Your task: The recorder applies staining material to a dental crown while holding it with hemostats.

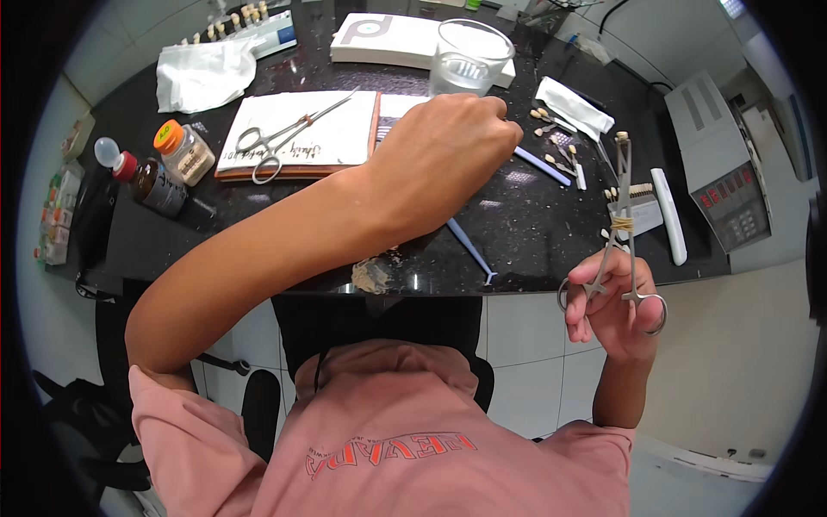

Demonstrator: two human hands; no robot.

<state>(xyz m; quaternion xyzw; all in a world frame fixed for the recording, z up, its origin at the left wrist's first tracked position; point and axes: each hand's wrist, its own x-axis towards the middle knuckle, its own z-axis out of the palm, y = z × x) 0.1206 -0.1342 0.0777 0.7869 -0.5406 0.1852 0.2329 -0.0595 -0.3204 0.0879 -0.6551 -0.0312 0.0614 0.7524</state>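
My right hand (616, 302) holds a locking forceps (620, 226) upright, with fingers through its ring handles. A rubber band is wound round the forceps' shanks, and a small tooth-coloured piece (622, 137) sits at its tip. Over the middle of the black worktop, my left hand (457, 151) is closed, its back toward me. Whatever its fingers hold is hidden. Just beyond it stands a clear glass (471, 59) with liquid. A blue stick (543, 165) shows beside the fingers; I cannot tell if they touch it. Under the wrist lies a blue fork-ended tool (470, 250).
Another forceps (297, 129) rests on a notepad (250, 116). An orange-lidded powder jar (187, 155) and a brown bottle (153, 185) stand left. Shade tabs (551, 129) lie right, near a white stick (668, 215) and a grey control unit (719, 159). Beige powder (370, 276) marks the front edge.
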